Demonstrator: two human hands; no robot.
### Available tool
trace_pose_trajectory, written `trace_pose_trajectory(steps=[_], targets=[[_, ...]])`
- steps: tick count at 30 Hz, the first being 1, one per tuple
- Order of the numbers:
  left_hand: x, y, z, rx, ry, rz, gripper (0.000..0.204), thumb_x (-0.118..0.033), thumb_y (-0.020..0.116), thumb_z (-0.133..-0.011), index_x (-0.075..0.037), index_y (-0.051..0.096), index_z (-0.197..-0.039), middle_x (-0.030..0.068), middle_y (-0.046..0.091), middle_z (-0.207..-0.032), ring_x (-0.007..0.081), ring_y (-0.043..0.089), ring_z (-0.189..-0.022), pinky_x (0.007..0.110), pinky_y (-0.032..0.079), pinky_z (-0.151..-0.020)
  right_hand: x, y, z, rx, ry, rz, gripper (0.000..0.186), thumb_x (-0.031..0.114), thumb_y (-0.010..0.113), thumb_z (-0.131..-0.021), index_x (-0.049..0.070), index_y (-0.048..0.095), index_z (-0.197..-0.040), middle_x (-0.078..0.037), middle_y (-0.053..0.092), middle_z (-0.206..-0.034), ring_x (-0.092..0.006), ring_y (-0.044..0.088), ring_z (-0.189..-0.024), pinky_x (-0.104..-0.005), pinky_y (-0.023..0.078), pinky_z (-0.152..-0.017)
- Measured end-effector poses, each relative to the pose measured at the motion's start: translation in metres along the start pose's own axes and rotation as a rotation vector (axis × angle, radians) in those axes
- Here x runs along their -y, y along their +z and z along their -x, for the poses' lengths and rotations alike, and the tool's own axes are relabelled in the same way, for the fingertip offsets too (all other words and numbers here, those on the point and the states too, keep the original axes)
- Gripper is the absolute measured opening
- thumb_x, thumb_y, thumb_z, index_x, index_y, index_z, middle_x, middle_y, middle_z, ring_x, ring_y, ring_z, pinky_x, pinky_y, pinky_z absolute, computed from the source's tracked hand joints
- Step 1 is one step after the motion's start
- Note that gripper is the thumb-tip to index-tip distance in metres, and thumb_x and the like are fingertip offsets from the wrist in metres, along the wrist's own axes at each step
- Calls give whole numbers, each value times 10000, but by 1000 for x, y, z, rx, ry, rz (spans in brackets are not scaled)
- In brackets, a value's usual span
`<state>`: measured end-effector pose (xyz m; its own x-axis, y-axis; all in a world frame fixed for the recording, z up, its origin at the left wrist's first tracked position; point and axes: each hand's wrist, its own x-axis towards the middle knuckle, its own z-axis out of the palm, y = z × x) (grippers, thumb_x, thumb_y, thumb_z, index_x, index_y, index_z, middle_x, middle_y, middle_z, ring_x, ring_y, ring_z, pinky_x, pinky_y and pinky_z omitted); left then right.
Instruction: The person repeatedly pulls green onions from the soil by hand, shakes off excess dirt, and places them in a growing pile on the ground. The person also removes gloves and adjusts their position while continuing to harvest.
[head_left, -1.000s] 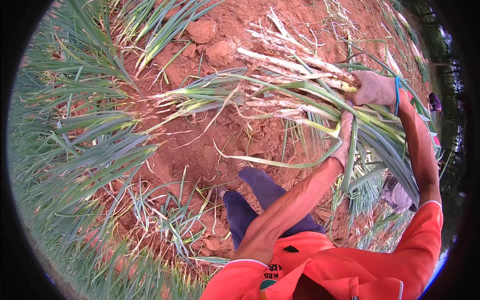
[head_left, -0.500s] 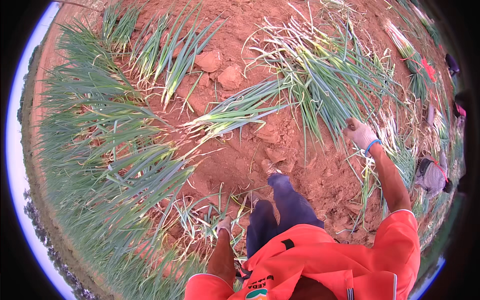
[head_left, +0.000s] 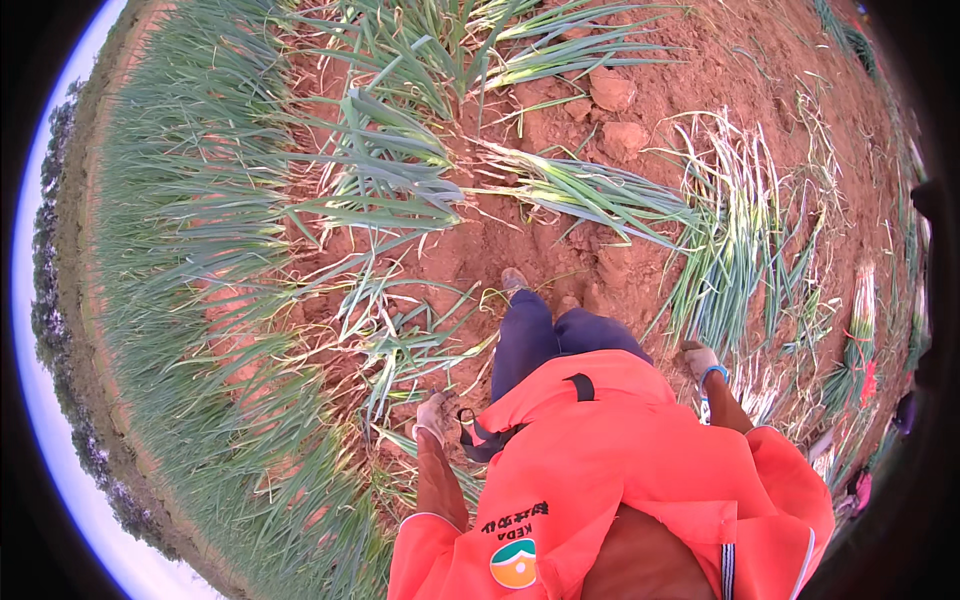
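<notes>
My left hand (head_left: 430,415), in a pale glove, hangs low beside my hip, close to loose green onions (head_left: 380,345) strewn on the soil. Its fingers look loosely apart with nothing visible in them. On the other side my right hand (head_left: 700,360), gloved with a blue band at the wrist, is held just below the leaf tips of a pile of pulled green onions (head_left: 735,230). Its fingers are slightly bent and hold nothing I can see. A smaller bunch of green onions (head_left: 590,195) lies ahead of my feet, its leaves reaching the pile.
Dense standing green onions (head_left: 190,280) fill the left side. Reddish clods (head_left: 622,140) lie ahead on bare soil (head_left: 720,60). A tied bundle of green onions (head_left: 862,310) lies at the far right. My shoe (head_left: 514,282) is on the soil between the bunches.
My view and body have turned, so the onion pile now appears further right. My right hand has come down and back toward my side. My left hand stays low.
</notes>
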<state>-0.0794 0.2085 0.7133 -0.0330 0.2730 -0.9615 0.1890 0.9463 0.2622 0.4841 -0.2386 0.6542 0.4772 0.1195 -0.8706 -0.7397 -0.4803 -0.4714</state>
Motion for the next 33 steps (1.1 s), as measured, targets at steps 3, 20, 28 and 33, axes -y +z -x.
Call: trace_pose_trajectory(steps=[3, 20, 28, 33], targets=[[51, -15, -60, 112, 280, -236, 231, -165, 597, -1001, -19, 729, -1121, 131, 768, -1004, 260, 727, -742, 370, 560, -650, 148, 126, -30, 83, -342, 332, 517, 42, 648, -868, -107, 582, -1359, -120, 712, -952, -173, 653, -742, -316, 516, -649], [66, 9, -49, -135, -149, 679, 244, -202, 631, -981, -1, 740, -1065, 18, 689, -786, 111, 595, -610, 228, 437, -527, 138, 734, 37, 1035, -541, 1814, 680, 454, 696, -817, 20, 626, -1336, -286, 725, -1118, -447, 701, -1054, -512, 547, -921], [123, 29, -124, 97, -152, 935, 263, -248, 575, -1024, -61, 756, -1062, 16, 730, -894, 154, 699, -799, 312, 567, -706, 171, 739, 46, 955, -633, 1940, 703, 494, 643, -883, 21, 598, -1401, -248, 722, -1189, -416, 701, -1078, -476, 552, -936], [86, -18, -159, 114, -66, 769, 282, -277, 565, -1030, -56, 733, -1079, 67, 764, -955, 176, 740, -836, 311, 605, -721, 189, 746, 65, 883, -769, 1807, 718, 470, 642, -874, 16, 581, -1428, -275, 692, -1261, -427, 675, -1154, -491, 531, -988]])
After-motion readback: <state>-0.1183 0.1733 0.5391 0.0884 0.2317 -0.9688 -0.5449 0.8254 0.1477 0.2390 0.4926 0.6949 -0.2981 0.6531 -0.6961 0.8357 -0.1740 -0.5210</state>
